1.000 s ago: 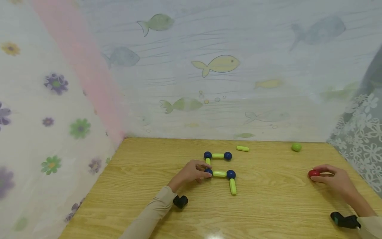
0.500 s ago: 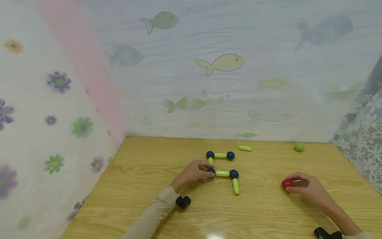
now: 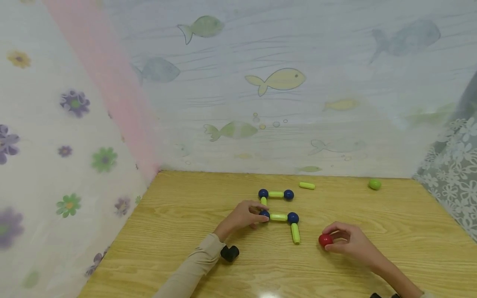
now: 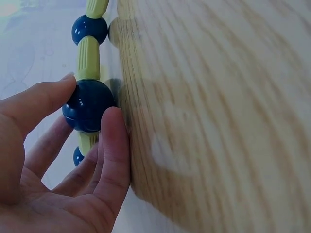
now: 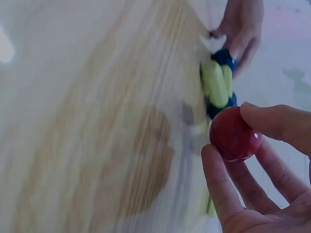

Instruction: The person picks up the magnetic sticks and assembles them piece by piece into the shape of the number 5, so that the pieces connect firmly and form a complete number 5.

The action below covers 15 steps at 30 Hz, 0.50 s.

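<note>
On the table, dark blue balls and yellow-green rods are joined in a bent chain. My left hand (image 3: 244, 214) pinches the chain's left corner blue ball (image 4: 89, 106) between thumb and fingers. From that ball one rod (image 3: 278, 217) runs right to another blue ball (image 3: 293, 217). Off that one a free-ended rod (image 3: 295, 233) points toward me. The upper arm of the chain ends in a blue ball (image 3: 288, 194). My right hand (image 3: 346, 242) pinches a red ball (image 5: 235, 134) by its sides, a short way right of the free-ended rod.
A loose yellow-green rod (image 3: 307, 186) lies near the back of the wooden table (image 3: 186, 198). Farther right at the back edge rests a green ball (image 3: 374, 184). A wall covering with printed fish (image 3: 286, 78) rises behind the table.
My right hand has carried the red ball leftward and nearer to me, from the table's right side toward the chain. The left hand keeps its hold on the corner ball.
</note>
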Motion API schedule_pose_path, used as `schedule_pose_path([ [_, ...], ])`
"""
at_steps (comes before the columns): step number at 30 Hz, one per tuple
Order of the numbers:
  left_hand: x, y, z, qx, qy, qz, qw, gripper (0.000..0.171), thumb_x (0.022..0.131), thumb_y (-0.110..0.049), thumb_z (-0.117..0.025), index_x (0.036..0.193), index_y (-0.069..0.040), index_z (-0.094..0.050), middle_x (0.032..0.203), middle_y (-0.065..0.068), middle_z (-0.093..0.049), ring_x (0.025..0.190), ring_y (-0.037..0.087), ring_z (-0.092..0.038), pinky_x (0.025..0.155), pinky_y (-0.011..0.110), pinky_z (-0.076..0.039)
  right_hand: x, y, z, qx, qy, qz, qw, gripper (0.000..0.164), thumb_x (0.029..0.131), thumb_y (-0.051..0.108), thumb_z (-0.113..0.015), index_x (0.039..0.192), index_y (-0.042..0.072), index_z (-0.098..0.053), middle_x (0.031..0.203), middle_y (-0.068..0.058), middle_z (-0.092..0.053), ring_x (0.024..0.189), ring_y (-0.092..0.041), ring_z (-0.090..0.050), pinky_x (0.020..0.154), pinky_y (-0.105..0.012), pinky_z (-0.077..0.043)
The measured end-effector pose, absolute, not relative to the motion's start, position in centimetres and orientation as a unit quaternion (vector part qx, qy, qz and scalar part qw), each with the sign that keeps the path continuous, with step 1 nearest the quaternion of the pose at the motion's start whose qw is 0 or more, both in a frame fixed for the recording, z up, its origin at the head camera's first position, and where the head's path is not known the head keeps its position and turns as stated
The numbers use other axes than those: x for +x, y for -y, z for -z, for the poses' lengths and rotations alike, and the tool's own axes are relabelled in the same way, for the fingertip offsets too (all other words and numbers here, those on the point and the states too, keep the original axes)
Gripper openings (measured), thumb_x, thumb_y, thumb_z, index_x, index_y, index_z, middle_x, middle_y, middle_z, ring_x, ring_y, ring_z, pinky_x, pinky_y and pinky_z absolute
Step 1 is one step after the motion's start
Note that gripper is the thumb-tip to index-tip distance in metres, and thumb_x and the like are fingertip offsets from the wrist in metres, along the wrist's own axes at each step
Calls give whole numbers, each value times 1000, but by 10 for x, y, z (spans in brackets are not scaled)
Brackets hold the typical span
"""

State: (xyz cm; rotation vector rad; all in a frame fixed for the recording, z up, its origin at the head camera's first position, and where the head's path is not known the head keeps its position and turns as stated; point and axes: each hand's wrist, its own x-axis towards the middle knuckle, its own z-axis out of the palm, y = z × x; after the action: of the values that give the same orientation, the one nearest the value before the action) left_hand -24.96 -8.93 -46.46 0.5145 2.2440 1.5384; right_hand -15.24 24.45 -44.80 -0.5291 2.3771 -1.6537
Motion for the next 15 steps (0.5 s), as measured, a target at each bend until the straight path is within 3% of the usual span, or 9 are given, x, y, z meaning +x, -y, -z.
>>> schedule_pose_path([
  [8, -249, 91, 464, 185, -798, -543, 184, 31, 85, -21, -73, 115, -12, -69, 110, 6, -61, 86, 18, -64, 61, 35, -56, -145, -216, 446, -171, -799, 561, 132, 34, 80, 9, -75, 107, -7, -59, 107, -20, -59, 90, -17, -62, 74, -26, -54],
  [15, -248, 90, 463, 186, -800, -540, 182, 31, 85, -22, -72, 115, -14, -69, 115, 5, -59, 89, 17, -64, 62, 34, -56, -144, -199, 449, -168, -809, 549, 128, 34, 76, 6, -78, 103, -5, -61, 102, -15, -61, 87, -17, -59, 71, -26, -54],
])
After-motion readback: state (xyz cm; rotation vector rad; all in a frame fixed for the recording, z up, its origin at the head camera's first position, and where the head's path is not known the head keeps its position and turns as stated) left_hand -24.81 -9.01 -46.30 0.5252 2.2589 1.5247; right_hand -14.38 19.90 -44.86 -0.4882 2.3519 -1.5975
